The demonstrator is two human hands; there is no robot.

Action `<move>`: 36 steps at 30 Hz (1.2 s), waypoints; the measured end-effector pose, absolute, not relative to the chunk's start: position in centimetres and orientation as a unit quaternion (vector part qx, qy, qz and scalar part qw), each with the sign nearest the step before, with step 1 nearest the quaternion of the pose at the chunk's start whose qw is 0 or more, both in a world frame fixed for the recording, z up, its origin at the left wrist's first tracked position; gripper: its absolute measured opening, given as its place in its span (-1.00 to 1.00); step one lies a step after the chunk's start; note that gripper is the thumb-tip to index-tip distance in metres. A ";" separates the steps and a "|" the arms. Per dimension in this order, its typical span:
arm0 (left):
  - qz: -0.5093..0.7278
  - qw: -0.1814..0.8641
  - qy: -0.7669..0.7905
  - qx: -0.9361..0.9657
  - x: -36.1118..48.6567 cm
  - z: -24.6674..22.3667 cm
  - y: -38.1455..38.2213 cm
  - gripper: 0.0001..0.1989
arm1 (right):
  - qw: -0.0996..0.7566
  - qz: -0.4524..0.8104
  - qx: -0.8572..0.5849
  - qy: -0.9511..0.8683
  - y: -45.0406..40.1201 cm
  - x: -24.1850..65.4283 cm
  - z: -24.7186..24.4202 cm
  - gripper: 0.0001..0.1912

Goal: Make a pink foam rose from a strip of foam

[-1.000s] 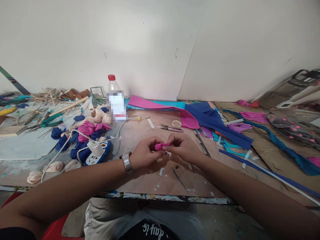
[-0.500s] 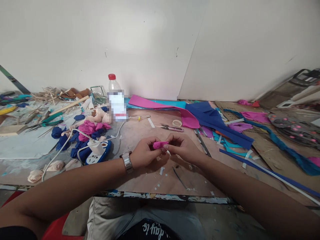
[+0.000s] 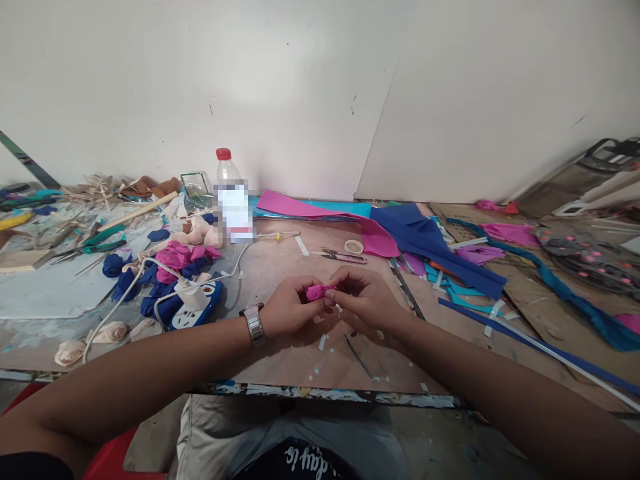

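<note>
Between my two hands is a small rolled piece of pink crepe paper (image 3: 316,292), bunched and twisted. My left hand (image 3: 287,305), with a metal watch (image 3: 254,325) on its wrist, grips the roll's left side between thumb and fingers. On the other side, the thumb and fingers of my right hand (image 3: 367,298) pinch its right end. The fingertips hide part of the roll. Behind the hands lie small thread snips (image 3: 343,256) and a tape ring (image 3: 354,247) on the brown board (image 3: 280,267).
A blue and white power strip (image 3: 197,313) with a plugged-in charger stands left, beside crumpled pink paper flowers (image 3: 175,260). A phone (image 3: 236,212) leans on a red-capped bottle (image 3: 223,155). Pink (image 3: 320,212) and dark blue paper strips (image 3: 435,250) lie behind. Pliers (image 3: 103,240) lie far left.
The pink paper looks more tightly gathered and slightly turned between my fingers. Both hands have stayed in nearly the same place.
</note>
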State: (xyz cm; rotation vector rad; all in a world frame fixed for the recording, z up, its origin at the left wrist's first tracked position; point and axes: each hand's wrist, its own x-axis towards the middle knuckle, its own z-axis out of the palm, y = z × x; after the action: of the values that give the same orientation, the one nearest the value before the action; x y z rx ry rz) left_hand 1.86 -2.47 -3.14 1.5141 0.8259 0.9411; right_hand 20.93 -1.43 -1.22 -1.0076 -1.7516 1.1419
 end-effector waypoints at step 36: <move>0.395 0.634 0.314 0.585 1.9 -3.2 -2.2 -0.61 | 0.388 0.241 -0.427 -0.781 -1.7 21.1 -0.9 -0.82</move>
State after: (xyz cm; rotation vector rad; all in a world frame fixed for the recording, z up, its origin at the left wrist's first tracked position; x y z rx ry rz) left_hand 1.89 -2.22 -3.24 1.3382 0.7185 0.9031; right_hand 21.09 -1.72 -0.87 -1.0857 -1.9865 0.6124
